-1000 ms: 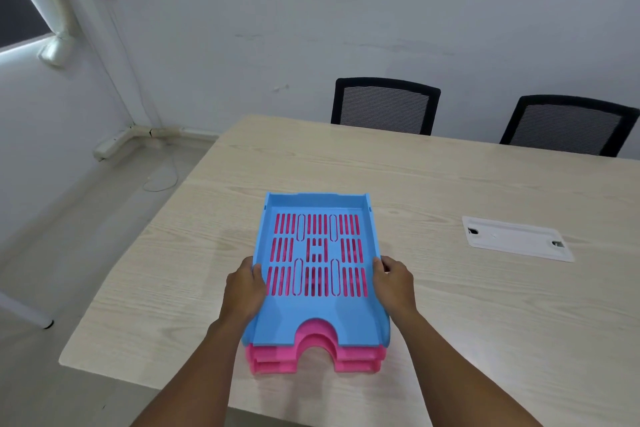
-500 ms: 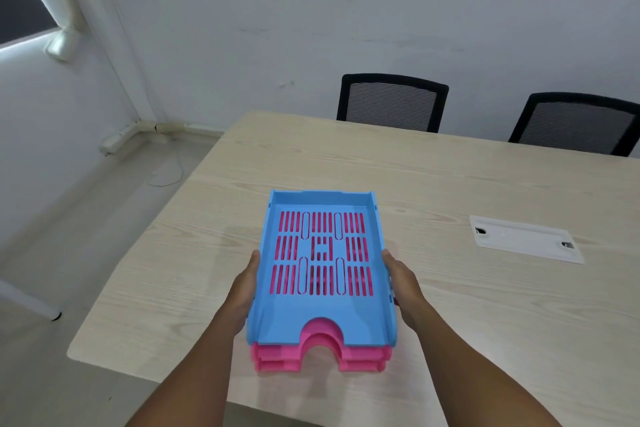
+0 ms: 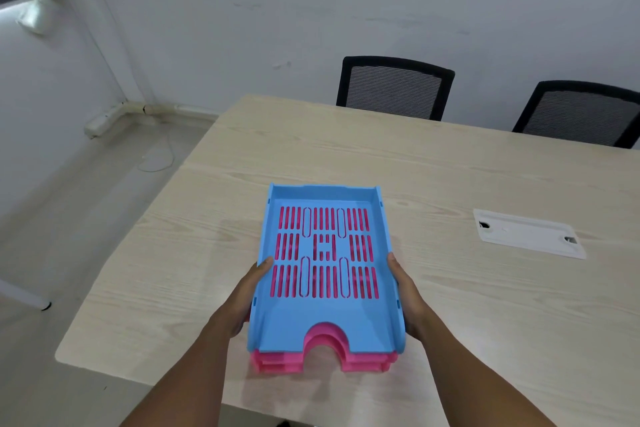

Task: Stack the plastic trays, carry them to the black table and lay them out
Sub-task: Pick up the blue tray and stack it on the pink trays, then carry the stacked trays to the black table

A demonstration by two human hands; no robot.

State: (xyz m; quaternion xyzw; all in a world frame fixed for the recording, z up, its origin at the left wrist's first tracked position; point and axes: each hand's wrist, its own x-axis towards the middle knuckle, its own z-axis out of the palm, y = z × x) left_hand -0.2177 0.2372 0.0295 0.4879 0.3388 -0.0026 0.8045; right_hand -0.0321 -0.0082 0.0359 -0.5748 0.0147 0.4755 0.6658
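Now tray stack (image 3: 325, 291) between left hand (image 3: 242, 302) and right hand (image 3: 407, 302), fingers underneath.

Bare from the lower edge of the view right up to the fingertips: left forearm (image 3: 194, 367) and right forearm (image 3: 464, 374), both wide at that edge, tapering smoothly to narrow wrists, uncovered skin along the whole visible length. At the ends, left hand (image 3: 247, 298) and right hand (image 3: 407, 298), each seen mostly as its back and a single thumb, the other fingers out of sight. Too small and too soft in focus to tell nails, creases or any marks on the skin.
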